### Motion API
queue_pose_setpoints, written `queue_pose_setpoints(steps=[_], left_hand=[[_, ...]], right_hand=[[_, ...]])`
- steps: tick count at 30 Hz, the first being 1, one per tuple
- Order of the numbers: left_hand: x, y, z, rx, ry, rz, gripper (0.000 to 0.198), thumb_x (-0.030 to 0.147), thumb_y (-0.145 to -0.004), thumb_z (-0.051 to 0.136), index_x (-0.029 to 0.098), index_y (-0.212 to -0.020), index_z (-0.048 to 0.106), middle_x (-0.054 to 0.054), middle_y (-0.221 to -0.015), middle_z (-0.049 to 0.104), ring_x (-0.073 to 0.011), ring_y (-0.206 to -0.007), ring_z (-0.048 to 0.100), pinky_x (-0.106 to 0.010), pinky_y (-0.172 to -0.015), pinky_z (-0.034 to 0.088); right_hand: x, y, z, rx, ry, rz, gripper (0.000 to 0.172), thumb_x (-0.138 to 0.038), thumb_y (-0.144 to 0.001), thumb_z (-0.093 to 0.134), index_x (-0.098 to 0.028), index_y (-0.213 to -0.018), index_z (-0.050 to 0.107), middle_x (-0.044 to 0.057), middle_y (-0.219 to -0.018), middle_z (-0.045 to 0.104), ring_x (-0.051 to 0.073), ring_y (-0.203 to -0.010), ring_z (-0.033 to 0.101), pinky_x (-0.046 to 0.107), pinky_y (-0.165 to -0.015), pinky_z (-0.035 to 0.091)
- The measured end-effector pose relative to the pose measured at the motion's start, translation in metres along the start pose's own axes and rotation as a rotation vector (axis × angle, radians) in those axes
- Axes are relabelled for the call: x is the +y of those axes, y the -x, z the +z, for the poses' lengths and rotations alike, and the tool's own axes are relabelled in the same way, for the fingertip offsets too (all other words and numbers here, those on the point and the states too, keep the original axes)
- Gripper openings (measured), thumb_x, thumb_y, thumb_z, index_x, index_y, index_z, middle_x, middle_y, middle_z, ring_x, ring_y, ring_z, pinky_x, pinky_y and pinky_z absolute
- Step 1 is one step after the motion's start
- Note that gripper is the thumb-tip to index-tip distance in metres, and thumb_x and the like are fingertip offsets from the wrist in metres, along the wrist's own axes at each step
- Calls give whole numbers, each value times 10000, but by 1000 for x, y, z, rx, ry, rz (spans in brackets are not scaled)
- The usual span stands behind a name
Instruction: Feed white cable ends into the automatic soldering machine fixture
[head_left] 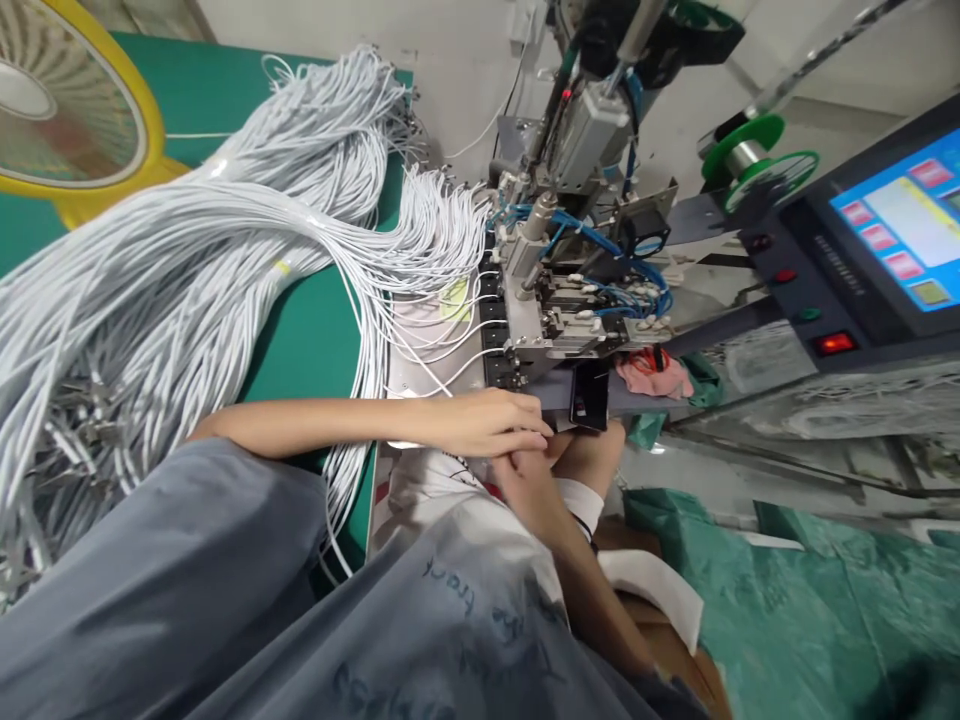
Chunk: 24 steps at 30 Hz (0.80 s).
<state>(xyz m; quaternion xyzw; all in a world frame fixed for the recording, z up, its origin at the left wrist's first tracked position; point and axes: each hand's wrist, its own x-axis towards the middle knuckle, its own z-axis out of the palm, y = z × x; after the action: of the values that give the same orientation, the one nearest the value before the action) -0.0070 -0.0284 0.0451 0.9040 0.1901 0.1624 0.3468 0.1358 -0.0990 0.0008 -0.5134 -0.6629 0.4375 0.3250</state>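
Note:
My left hand [491,424] reaches across from the left at the front edge of the bench machine, its fingers stretched out and a little apart. Its fingertips lie over my right hand [529,482], and the two hands touch. Most of the right hand's fingers are hidden beneath the left, so whether they hold anything does not show. Just beyond the hands stands the machine's black slotted block [493,318], with several white cables [442,262] running into it from the left. Blue air tubes and metal cylinders [534,235] sit above the block.
Large bundles of white cables [300,150] cover the green table [304,340]. A yellow fan [154,110] stands at the far left. Right of the hands lie a phone [590,396] and a pink cloth [652,373]. A control panel [847,265] and a green-rimmed solder-like spool [750,160] stand further right.

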Motion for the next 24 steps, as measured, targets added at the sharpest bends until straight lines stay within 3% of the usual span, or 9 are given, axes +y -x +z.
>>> queue_pose_setpoints(steps=[3,6,9,12,19,24], left_hand=[[-6,-1,4,63,156,-65,319,341,-929,442,126,-1091,613,-99,-1006,607,-161,-912,577,-246,-792,422],[-11,-4,6,140,260,-108,266,317,-892,518,124,-1017,651,-77,-914,613,-141,-813,569,-240,-728,423],[-8,-5,5,206,343,-160,219,250,-889,504,125,-906,683,-47,-801,595,-112,-717,539,-217,-643,404],[0,-5,3,246,366,-192,214,246,-872,514,125,-859,690,-31,-753,567,-94,-647,505,-198,-556,365],[4,-4,4,364,395,-148,260,321,-879,524,123,-859,691,-21,-675,539,-95,-619,495,-200,-553,390],[-1,-1,5,416,222,-52,264,284,-909,473,122,-861,677,-25,-671,531,-108,-648,498,-223,-607,407]], right_hand=[[-2,-5,-41,36,-57,77,109,-250,-783,567,-180,-708,600,2,-636,606,146,-609,561,267,-563,447],[-6,-7,-55,243,-255,131,170,-284,-678,685,-185,-738,561,-22,-625,574,115,-569,538,230,-524,439],[-10,-8,-48,358,-387,132,235,-300,-629,717,-194,-751,547,-26,-625,571,108,-533,530,226,-492,440],[-12,-10,-39,387,-427,77,170,-316,-687,663,-190,-765,579,-20,-607,572,111,-511,524,243,-493,450],[-13,-12,-33,420,-433,-104,65,-256,-746,629,-193,-736,642,19,-762,599,104,-542,545,263,-524,460],[-14,-12,-38,498,-180,-154,99,-240,-784,601,-197,-792,690,19,-726,577,118,-618,533,248,-531,413]])
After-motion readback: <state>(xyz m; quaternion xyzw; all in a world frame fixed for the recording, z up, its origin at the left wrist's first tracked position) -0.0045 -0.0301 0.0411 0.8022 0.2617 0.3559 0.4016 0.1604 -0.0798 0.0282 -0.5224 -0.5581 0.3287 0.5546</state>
